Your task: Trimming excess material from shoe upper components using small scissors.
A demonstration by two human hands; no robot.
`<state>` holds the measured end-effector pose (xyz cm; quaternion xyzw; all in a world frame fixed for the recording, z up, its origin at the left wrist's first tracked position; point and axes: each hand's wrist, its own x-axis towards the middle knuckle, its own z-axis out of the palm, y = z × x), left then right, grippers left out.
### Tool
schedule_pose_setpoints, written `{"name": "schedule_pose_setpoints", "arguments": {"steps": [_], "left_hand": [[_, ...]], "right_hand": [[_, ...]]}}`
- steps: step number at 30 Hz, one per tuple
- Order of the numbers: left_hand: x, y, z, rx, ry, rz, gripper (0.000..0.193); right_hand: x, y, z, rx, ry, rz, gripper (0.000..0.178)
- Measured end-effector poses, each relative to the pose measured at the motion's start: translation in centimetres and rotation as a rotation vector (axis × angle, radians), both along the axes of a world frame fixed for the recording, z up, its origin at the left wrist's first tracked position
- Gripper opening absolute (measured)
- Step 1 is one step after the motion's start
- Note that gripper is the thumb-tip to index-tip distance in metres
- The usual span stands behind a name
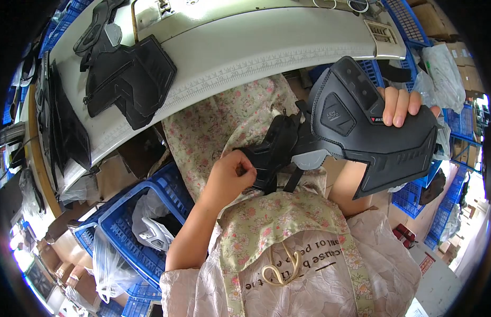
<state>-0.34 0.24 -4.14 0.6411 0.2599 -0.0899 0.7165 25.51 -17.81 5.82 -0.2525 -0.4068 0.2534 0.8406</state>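
Note:
A black moulded panel piece (pixel 383 140) with stitched edges, a raised triangular patch and grey trim is held up over my lap. My right hand (pixel 401 105) grips its upper right edge, fingers over the front and thumb hidden behind. Its narrower end (pixel 280 142), with black straps, hangs toward the middle. At that end my left hand (pixel 235 171) is closed, thumb and forefinger pinched at the edge; exactly what part they hold is partly hidden. A similar black piece (pixel 129 79) lies on the white sewing table (pixel 245 55) at the upper left.
More flat black pieces (pixel 65 121) hang over the table's left end. A blue plastic basket (pixel 134 232) with white and black parts stands at my left, a clear bag (pixel 110 269) beside it. Floral cloth (pixel 203 113) covers my lap. Blue crates (pixel 409 198) stand at the right.

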Motion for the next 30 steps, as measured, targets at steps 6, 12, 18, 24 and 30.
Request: {"name": "schedule_pose_setpoints", "arguments": {"steps": [6, 12, 18, 24, 30], "left_hand": [[1.3, -1.2, 1.9, 0.175, 0.002, -0.236, 0.016], [1.2, -1.6, 1.5, 0.298, 0.002, -0.348, 0.018], [-2.5, -0.4, 1.5, 0.363, 0.005, -0.303, 0.015], [-6.5, 3.5, 1.5, 0.481, 0.215, -0.092, 0.011], [-6.5, 5.6, 1.1, 0.355, 0.242, 0.197, 0.01]], "right_hand": [[0.0, -0.1, 0.0, -0.011, -0.017, -0.002, 0.057], [0.0, -0.6, 0.0, -0.027, -0.017, -0.012, 0.057], [1.4, -1.8, -0.3, -0.019, -0.064, 0.042, 0.058], [1.4, -2.1, -0.5, -0.018, -0.058, 0.024, 0.058], [1.1, -1.9, -0.4, -0.018, -0.06, 0.003, 0.058]]}}
